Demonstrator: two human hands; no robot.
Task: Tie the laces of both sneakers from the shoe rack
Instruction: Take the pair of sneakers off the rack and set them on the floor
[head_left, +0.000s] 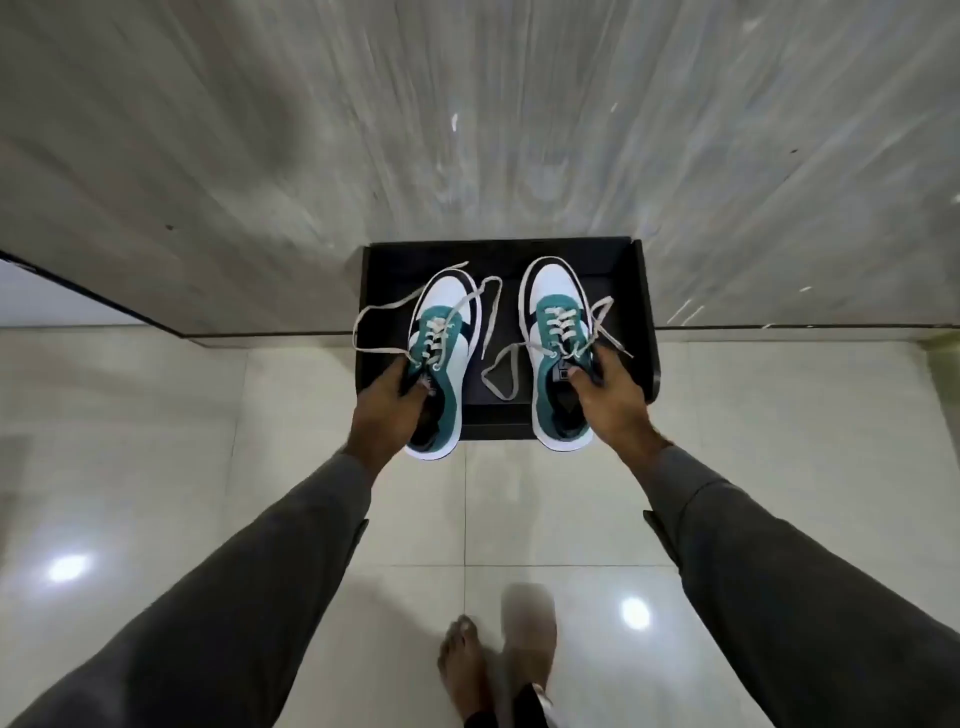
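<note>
Teal, white and black, you have two sneakers: your left hand (387, 402) is closed on the collar of the left sneaker (441, 358), your right hand (608, 392) on the collar of the right sneaker (558, 353). Both are over one black shelf (498, 254), heels past its front edge. Their grey laces (382, 306) hang loose, untied. Below, one bare foot (462, 660) stands on the glossy tile floor (156, 441); a second is blurred.

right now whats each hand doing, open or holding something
Left hand: closed, gripping the left sneaker at its collar.
Right hand: closed, gripping the right sneaker at its collar.
Laces on both hang untied.
</note>
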